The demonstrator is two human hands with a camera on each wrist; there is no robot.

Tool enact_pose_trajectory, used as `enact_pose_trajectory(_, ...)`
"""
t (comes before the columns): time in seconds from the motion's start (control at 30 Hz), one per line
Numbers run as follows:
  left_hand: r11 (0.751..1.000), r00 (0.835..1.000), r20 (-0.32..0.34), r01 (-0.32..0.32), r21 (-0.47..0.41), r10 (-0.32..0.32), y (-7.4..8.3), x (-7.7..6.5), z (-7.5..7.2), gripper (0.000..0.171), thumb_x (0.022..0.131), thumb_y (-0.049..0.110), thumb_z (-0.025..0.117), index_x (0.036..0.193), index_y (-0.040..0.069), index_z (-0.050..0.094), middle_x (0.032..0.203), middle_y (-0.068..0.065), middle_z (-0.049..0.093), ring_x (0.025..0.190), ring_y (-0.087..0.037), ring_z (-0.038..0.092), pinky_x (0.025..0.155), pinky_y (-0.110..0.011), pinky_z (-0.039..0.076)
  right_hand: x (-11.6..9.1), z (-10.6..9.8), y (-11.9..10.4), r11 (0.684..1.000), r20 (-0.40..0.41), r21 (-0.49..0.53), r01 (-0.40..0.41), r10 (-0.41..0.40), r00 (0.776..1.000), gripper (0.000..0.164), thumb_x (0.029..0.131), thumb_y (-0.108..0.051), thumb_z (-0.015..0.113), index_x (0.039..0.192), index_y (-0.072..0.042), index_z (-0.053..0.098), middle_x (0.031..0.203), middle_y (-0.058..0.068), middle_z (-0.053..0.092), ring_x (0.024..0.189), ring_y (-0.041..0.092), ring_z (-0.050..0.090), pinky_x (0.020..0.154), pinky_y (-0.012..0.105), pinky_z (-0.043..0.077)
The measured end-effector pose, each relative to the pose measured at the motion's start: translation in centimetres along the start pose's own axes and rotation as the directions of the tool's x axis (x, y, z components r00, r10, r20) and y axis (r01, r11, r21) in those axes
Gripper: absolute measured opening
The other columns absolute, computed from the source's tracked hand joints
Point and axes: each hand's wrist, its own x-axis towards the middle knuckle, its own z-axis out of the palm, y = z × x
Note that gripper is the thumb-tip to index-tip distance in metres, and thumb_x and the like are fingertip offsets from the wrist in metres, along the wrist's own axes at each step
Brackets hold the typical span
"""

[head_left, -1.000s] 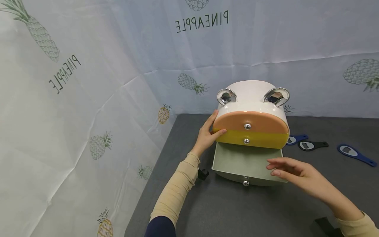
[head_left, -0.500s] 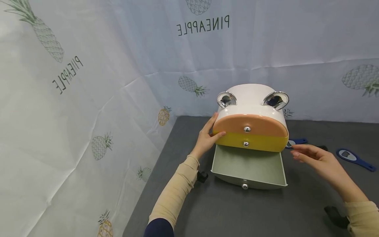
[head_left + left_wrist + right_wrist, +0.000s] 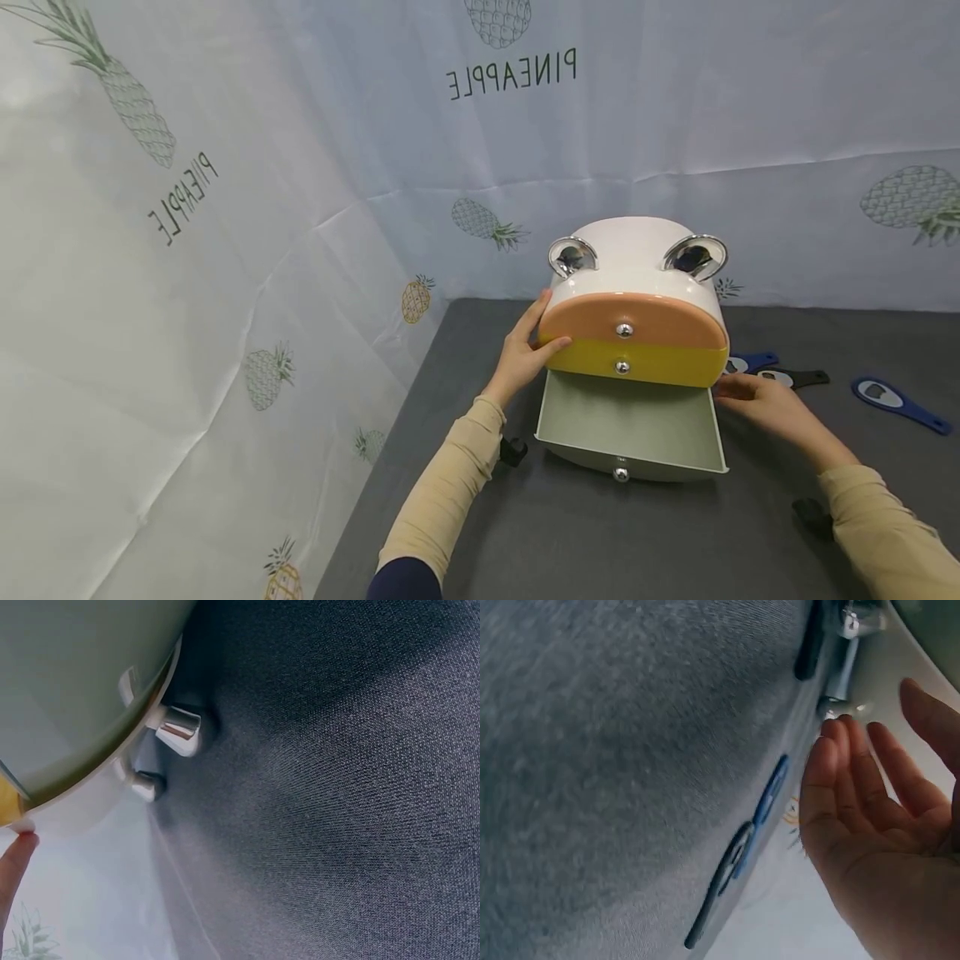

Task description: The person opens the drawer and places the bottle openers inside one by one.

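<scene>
A small white drawer cabinet (image 3: 633,250) with two shiny ear-like rings has an orange drawer (image 3: 585,315) and a yellow drawer (image 3: 667,362), both pushed in. Below them, the pale green drawer (image 3: 622,417) is pulled out, with nothing visible inside. My left hand (image 3: 517,358) rests against the cabinet's left side, thumb on the yellow front; a fingertip touches the edge in the left wrist view. My right hand (image 3: 768,410) is beside the cabinet's lower right, fingers loosely extended and holding nothing in the right wrist view. Near those fingers lies a dark, narrow object (image 3: 808,645) by a cabinet foot.
On the grey table (image 3: 637,542), right of the cabinet, lie a blue bottle opener (image 3: 761,360), a black bottle opener (image 3: 810,378) and another blue bottle opener (image 3: 911,408). A pineapple-print curtain (image 3: 787,108) hangs behind and to the left.
My right hand has moved from above the green drawer, out to the right, then in beside the cabinet's lower right side. My left hand stays on the cabinet.
</scene>
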Motion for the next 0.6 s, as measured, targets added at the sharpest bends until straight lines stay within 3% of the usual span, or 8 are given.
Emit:
enact_pose_trajectory(0.2,1.0,1.0,-0.014,-0.004,0.005,0.005,-2.3,0.5,0.5,0.078,0.085,0.024,0.068,0.148,0.037,0.023,0.155,0.01,0.024,0.141,-0.017,0.03,0.097,-0.034,0.05,0.8,0.9,0.7,0.999,0.015,-0.037,0.023,-0.023,1.0,0.044,0.087,-0.017,0.063,0.117,0.015,0.055,0.102,0.027,0.066,0.088,0.035,0.065,0.07,0.04,0.055)
enact_pose_trajectory(0.4,0.999,0.999,-0.024,-0.04,0.008,0.04,-2.5,0.5,0.5,0.077,0.084,0.034,0.067,0.146,0.041,0.023,0.154,0.011,0.024,0.141,-0.016,0.03,0.098,-0.035,0.049,1.1,1.4,1.1,0.998,0.01,-0.061,0.03,-0.03,1.0,0.043,0.084,-0.016,0.065,0.113,0.015,0.057,0.095,0.021,0.068,0.08,0.023,0.064,0.063,0.031,0.051)
enact_pose_trajectory(0.6,1.0,1.0,-0.018,-0.016,-0.003,0.015,-2.3,0.5,0.5,0.077,0.085,0.025,0.068,0.147,0.038,0.024,0.154,0.011,0.025,0.141,-0.016,0.03,0.099,-0.035,0.049,1.4,1.7,1.2,0.993,-0.004,-0.093,0.067,-0.068,0.998,0.035,0.081,-0.01,0.066,0.107,0.013,0.06,0.086,0.015,0.067,0.076,0.019,0.061,0.062,0.032,0.049)
